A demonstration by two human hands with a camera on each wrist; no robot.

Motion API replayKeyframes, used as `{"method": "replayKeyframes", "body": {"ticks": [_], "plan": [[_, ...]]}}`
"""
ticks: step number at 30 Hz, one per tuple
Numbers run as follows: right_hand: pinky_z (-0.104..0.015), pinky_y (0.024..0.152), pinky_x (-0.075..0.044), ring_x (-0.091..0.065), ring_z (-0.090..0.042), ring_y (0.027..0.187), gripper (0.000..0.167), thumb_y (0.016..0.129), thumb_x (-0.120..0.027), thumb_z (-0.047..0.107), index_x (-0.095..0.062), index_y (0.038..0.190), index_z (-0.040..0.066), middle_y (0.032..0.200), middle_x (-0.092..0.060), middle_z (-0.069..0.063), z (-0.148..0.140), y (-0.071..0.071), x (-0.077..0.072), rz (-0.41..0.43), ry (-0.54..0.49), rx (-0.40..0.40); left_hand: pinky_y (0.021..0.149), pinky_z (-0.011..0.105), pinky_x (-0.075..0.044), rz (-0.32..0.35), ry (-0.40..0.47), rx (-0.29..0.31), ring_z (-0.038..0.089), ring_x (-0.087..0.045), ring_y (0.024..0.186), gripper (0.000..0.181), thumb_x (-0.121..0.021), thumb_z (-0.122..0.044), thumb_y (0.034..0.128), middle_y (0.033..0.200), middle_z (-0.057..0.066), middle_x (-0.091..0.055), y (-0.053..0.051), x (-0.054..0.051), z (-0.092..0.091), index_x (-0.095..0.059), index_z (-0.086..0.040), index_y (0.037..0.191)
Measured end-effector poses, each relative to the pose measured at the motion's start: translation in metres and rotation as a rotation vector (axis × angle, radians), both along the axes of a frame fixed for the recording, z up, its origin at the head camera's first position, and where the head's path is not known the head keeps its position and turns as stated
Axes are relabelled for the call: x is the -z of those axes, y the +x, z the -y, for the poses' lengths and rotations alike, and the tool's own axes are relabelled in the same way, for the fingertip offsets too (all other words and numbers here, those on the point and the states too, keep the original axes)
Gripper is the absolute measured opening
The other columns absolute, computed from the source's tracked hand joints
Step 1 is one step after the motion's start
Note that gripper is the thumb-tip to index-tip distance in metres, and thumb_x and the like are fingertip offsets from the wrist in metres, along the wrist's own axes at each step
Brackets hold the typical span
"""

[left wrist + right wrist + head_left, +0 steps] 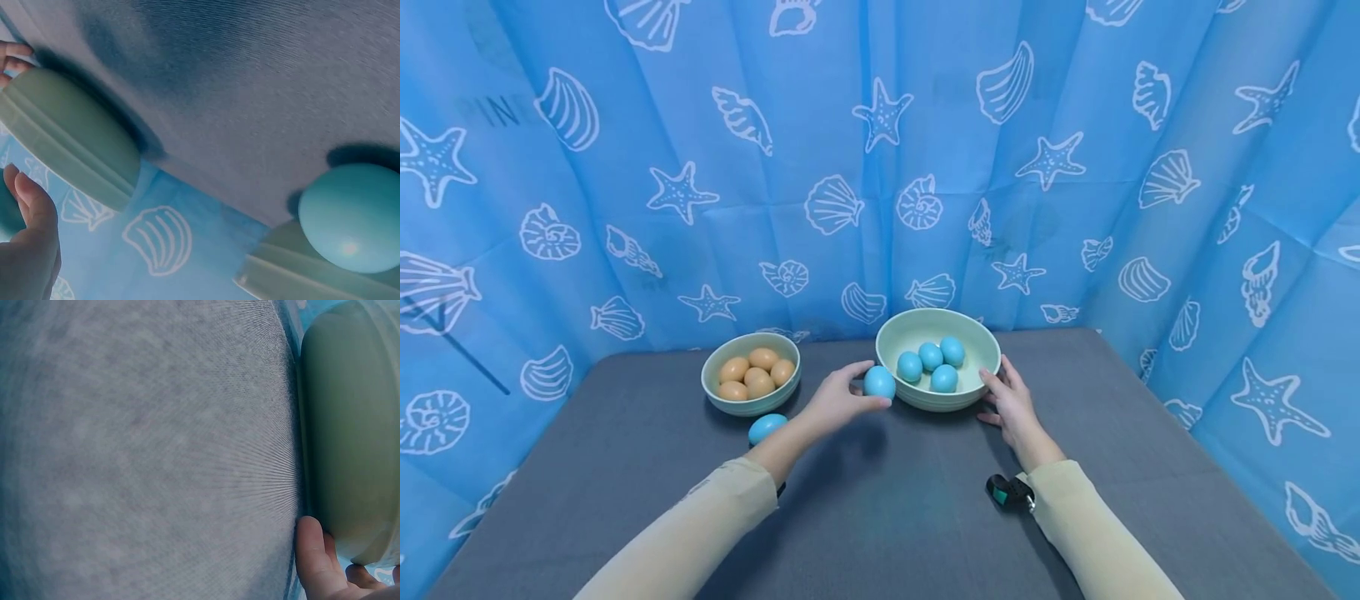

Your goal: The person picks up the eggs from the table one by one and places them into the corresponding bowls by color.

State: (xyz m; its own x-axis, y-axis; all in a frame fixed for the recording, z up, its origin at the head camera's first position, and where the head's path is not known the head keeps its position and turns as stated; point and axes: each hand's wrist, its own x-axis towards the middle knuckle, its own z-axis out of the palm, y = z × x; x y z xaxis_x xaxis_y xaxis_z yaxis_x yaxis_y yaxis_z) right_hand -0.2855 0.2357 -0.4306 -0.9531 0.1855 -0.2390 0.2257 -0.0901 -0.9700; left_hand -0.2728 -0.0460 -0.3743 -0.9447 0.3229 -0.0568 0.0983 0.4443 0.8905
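My left hand (837,402) pinches a blue egg (879,382) between thumb and fingers, just left of the larger pale green bowl (937,401). Several blue eggs (943,378) lie inside that bowl. On its right side, my right hand (1017,412) holds the bowl near the rim; in the right wrist view, fingers (312,550) meet the outer wall. Another blue egg (767,428) lies on the table beside my left forearm, in front of the smaller green bowl (747,408). That one contains several brown eggs (758,384).
A grey cloth covers the table (895,517). Behind and to both sides hangs a blue curtain (850,125) printed with white shells and starfish. A small black device (1009,492) sits by my right sleeve cuff.
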Motion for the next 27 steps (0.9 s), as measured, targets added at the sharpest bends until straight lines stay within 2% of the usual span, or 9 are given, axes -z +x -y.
{"method": "replayKeyframes", "body": {"ticks": [8, 13, 16, 20, 27], "plan": [[-0.060, 0.101, -0.040, -0.031, -0.041, 0.137, 0.071, 0.104, -0.046, 0.030, 0.001, 0.157, 0.027, 0.163, 0.001, -0.006, 0.000, 0.000, 0.000, 0.016, -0.009, 0.004, 0.081, 0.039, -0.054, -0.040, 0.049, -0.005, 0.022, -0.061, 0.097, 0.071, -0.077, -0.026, 0.0863, 0.133, 0.015, -0.055, -0.002, 0.001, -0.015, -0.044, -0.002, 0.145], [-0.061, 0.101, -0.040, -0.030, -0.042, 0.137, 0.071, 0.104, -0.046, 0.030, 0.001, 0.157, 0.026, 0.163, 0.001, -0.006, 0.000, 0.000, 0.001, 0.000, -0.004, 0.004, 0.081, 0.039, -0.055, -0.027, 0.074, -0.007, 0.024, -0.063, 0.095, 0.071, -0.074, -0.028, 0.0881, 0.135, 0.018, -0.053, -0.004, 0.000, -0.028, -0.043, 0.000, 0.145], [-0.061, 0.101, -0.040, -0.030, -0.043, 0.137, 0.072, 0.104, -0.047, 0.030, 0.001, 0.157, 0.025, 0.163, 0.001, -0.007, 0.000, -0.001, 0.002, -0.007, -0.004, -0.002, 0.082, 0.039, -0.056, -0.031, 0.078, -0.010, 0.024, -0.067, 0.088, 0.070, -0.073, -0.029, 0.0889, 0.136, 0.020, -0.051, -0.007, 0.002, -0.036, -0.042, 0.000, 0.145], [-0.061, 0.101, -0.040, -0.031, -0.042, 0.137, 0.072, 0.104, -0.047, 0.031, 0.000, 0.158, 0.025, 0.163, 0.000, -0.007, 0.001, -0.001, 0.002, -0.008, 0.000, -0.005, 0.080, 0.037, -0.056, -0.058, 0.052, -0.033, 0.020, -0.067, 0.076, 0.071, -0.074, -0.031, 0.0879, 0.137, 0.019, -0.052, -0.013, 0.005, -0.047, -0.044, 0.000, 0.144], [-0.060, 0.099, -0.042, -0.034, -0.043, 0.135, 0.071, 0.103, -0.047, 0.031, -0.001, 0.158, 0.025, 0.163, -0.001, -0.007, 0.002, 0.001, 0.003, -0.020, 0.016, 0.008, 0.062, 0.032, -0.054, -0.078, -0.060, -0.093, 0.018, -0.061, 0.059, 0.073, -0.073, -0.042, 0.0862, 0.131, 0.016, -0.058, -0.022, 0.010, -0.064, -0.047, -0.006, 0.144]]}}
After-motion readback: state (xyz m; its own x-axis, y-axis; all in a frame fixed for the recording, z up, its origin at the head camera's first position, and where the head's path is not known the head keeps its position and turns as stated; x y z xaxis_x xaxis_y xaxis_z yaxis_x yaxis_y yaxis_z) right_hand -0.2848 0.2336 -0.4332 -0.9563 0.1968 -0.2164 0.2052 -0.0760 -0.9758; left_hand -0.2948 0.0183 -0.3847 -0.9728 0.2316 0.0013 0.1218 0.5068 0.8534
